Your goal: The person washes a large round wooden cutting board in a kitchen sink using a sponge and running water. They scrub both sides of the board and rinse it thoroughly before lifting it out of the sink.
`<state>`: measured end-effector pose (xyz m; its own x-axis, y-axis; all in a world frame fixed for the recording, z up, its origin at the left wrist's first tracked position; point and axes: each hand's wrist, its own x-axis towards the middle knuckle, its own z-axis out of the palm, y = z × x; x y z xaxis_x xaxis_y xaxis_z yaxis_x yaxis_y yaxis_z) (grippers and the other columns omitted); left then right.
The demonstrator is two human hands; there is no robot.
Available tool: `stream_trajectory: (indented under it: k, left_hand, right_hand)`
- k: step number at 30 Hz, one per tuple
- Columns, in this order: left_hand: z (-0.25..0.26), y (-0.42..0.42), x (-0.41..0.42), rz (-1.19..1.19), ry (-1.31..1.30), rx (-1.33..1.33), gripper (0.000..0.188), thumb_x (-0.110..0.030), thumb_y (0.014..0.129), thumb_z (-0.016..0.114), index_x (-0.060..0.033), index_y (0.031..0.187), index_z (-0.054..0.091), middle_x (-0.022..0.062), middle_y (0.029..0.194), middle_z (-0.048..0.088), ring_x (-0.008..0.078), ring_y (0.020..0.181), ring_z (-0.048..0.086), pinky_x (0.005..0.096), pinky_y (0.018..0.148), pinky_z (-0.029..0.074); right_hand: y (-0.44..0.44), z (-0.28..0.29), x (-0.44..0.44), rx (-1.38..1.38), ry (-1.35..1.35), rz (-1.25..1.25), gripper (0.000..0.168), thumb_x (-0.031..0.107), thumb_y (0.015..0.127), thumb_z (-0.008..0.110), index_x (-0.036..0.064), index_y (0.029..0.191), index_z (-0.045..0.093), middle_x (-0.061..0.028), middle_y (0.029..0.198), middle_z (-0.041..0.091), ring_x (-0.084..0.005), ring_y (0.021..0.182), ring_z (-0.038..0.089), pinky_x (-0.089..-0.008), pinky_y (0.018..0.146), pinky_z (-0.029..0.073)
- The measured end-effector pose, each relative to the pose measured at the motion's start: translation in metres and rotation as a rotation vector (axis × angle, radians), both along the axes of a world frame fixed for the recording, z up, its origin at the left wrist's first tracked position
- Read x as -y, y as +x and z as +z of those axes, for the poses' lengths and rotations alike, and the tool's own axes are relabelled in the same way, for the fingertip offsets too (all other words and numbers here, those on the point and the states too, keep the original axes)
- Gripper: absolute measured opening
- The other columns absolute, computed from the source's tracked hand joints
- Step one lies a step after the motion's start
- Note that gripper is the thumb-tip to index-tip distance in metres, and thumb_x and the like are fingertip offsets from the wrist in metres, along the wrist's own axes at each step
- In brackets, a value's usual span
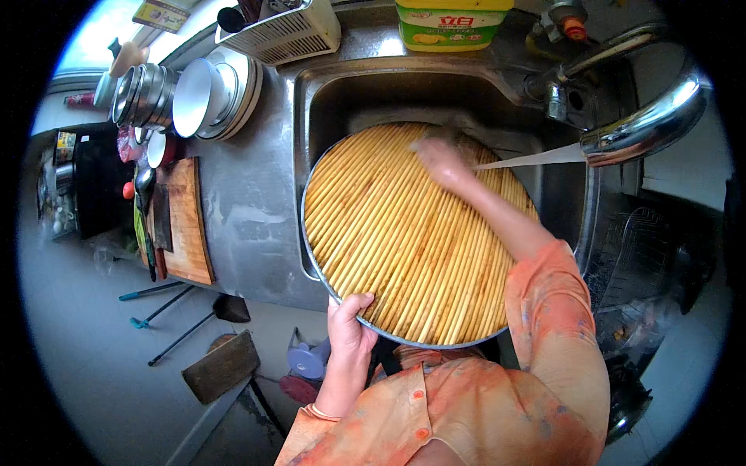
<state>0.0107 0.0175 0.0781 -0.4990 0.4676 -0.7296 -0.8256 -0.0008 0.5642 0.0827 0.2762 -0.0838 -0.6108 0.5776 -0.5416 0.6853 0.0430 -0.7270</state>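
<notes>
A large round tray of yellow stalks (402, 233) with a grey rim lies tilted over the stainless steel sink (408, 87). My left hand (352, 323) grips its near left edge, thumb on top of the stalks. Brown stains run along several of them. My right hand (446, 160) is on the far part of the tray, blurred by motion; whether something is held under its fingers cannot be made out. Beside that wrist, a stream of water (530, 160) from the chrome faucet (641, 134) reaches the tray.
Left of the sink, stacked bowls (201, 99) and metal basins (145, 96) stand on the steel counter (250, 192). A cleaver (162, 215) lies on a wooden cutting board (189, 233). Behind the sink are a green-yellow tub (451, 26) and a white utensil basket (285, 35).
</notes>
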Motion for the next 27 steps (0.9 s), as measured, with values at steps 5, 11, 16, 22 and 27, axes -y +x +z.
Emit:
stream_trajectory:
  k: [5, 11, 16, 22, 27]
  left_hand:
    - [0.003, -0.001, -0.001, -0.024, 0.014, -0.012, 0.068, 0.012, 0.071, 0.045, 0.0034, 0.138, 0.034, 0.0221, 0.132, 0.049, 0.0357, 0.122, 0.05, 0.0455, 0.103, 0.043]
    - [0.007, 0.004, -0.005, -0.043, 0.025, -0.026, 0.07, 0.011, 0.07, 0.046, 0.0027, 0.138, 0.033, 0.0214, 0.134, 0.048, 0.0346, 0.124, 0.049, 0.0442, 0.104, 0.041]
    - [-0.005, 0.004, 0.005, -0.033, -0.014, -0.05, 0.069, 0.01, 0.07, 0.046, 0.0047, 0.138, 0.035, 0.0232, 0.133, 0.048, 0.037, 0.122, 0.05, 0.0468, 0.104, 0.042]
    - [-0.003, 0.002, 0.005, -0.026, 0.01, -0.044, 0.071, 0.011, 0.07, 0.046, 0.0035, 0.139, 0.032, 0.0223, 0.135, 0.047, 0.036, 0.124, 0.049, 0.0448, 0.105, 0.041]
    - [-0.007, 0.005, 0.005, -0.041, 0.01, -0.033, 0.071, 0.01, 0.07, 0.046, 0.0035, 0.14, 0.031, 0.0229, 0.135, 0.046, 0.0366, 0.125, 0.048, 0.0453, 0.105, 0.041]
  right_hand:
    - [-0.004, 0.087, 0.053, -0.171, 0.024, 0.351, 0.041, 0.037, 0.098, 0.045, 0.017, 0.134, 0.052, -0.0138, 0.145, 0.043, -0.0321, 0.137, 0.035, -0.0447, 0.116, 0.025]
    - [0.025, -0.133, -0.067, 0.058, 0.4, 0.017, 0.032, 0.023, 0.099, 0.042, 0.006, 0.117, 0.061, -0.0213, 0.117, 0.061, -0.0326, 0.104, 0.06, -0.045, 0.09, 0.047]
    - [-0.008, -0.069, -0.013, -0.068, 0.075, -0.192, 0.036, 0.022, 0.1, 0.038, 0.004, 0.124, 0.058, -0.0195, 0.127, 0.057, -0.0317, 0.119, 0.053, -0.0406, 0.104, 0.04]
    - [-0.073, 0.016, 0.038, -0.223, 0.203, 0.264, 0.035, 0.025, 0.099, 0.044, 0.009, 0.127, 0.058, -0.0183, 0.129, 0.056, -0.0324, 0.121, 0.051, -0.0448, 0.108, 0.036]
    - [-0.042, -0.072, -0.032, 0.028, 0.278, 0.039, 0.037, 0.022, 0.099, 0.037, 0.009, 0.129, 0.055, -0.0166, 0.127, 0.057, -0.0332, 0.118, 0.053, -0.0449, 0.104, 0.04]
